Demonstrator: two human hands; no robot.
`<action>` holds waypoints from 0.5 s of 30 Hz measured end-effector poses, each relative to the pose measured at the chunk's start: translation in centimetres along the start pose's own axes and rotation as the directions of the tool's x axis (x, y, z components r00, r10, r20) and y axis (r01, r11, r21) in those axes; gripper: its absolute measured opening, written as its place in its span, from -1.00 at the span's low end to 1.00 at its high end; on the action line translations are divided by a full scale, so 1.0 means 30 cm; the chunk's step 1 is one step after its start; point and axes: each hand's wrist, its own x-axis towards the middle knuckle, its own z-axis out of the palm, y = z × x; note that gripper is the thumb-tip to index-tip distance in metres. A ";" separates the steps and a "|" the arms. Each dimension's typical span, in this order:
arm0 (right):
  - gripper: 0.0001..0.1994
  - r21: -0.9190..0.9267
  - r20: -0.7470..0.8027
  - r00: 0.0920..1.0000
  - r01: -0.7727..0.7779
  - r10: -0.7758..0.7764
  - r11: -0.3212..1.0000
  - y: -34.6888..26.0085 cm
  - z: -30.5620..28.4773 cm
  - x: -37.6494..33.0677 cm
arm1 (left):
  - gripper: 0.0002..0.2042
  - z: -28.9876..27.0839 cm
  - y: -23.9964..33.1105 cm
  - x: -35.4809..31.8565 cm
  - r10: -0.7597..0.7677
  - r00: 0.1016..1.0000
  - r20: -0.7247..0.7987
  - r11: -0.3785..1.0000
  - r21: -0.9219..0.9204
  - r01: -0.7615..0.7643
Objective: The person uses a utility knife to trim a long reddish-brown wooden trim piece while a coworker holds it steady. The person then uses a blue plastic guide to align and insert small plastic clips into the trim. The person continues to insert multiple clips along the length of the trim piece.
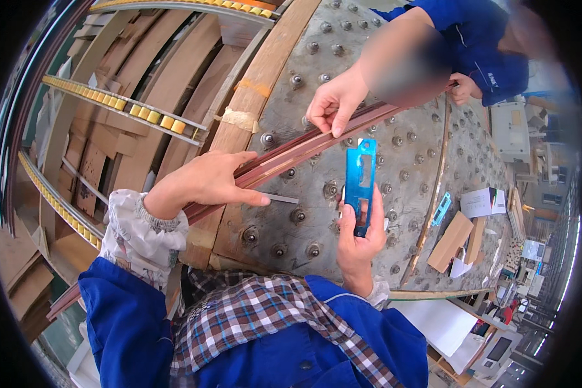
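Note:
Long reddish-brown profile strips (304, 147) run together diagonally over the table. My left hand (204, 180) lies across them, thumb on the near side and fingers over the far side, gripping them. In my right hand (361, 249) is a blue plate with rectangular cutouts (361, 174), held upright by its lower end between thumb and fingers. Its top end stands close to the near side of the strips. A co-worker's hand (339, 100) pinches at the strips' upper edge, and that person's other hand (464, 88) is at their far end.
The grey table (265, 226) is studded with ball rollers. A small metal rod (281, 198) lies near my left thumb. To the right are another blue plate (441, 208), a cardboard piece (451, 242) and a white box (483, 202). Roller rails (126, 107) and wooden boards stand left.

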 end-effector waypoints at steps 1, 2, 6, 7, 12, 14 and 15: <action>-0.47 -0.006 -0.001 1.000 0.008 -0.008 1.000 0.004 -0.002 -0.001 | -0.15 0.006 0.010 -0.003 -0.001 0.999 -0.034 1.000 -0.029 0.000; -0.46 -0.012 -0.003 1.000 0.016 -0.016 1.000 0.008 -0.005 -0.002 | -0.31 0.010 0.038 -0.009 0.092 0.983 -0.160 0.993 -0.060 -0.103; -0.46 -0.012 0.009 1.000 0.000 0.000 1.000 0.012 -0.017 -0.007 | -0.66 0.036 0.063 0.028 0.303 0.833 -0.464 0.936 -0.019 -0.351; -0.46 -0.009 0.011 1.000 0.002 -0.002 1.000 0.013 -0.017 -0.006 | -0.66 0.036 0.065 0.030 0.235 0.884 -0.404 0.954 -0.079 -0.290; -0.46 -0.017 0.014 1.000 0.005 -0.005 1.000 0.021 -0.018 -0.005 | -0.63 0.029 0.064 0.040 -0.019 0.979 -0.202 0.951 -0.305 -0.044; -0.47 -0.037 0.017 1.000 -0.014 0.014 0.999 0.021 -0.016 -0.009 | -0.62 0.019 0.059 0.050 -0.083 0.990 -0.111 0.935 -0.352 0.039; -0.47 -0.033 0.016 1.000 -0.014 0.014 0.999 0.021 -0.016 -0.007 | -0.62 0.012 0.057 0.056 -0.113 0.992 -0.065 0.925 -0.372 0.081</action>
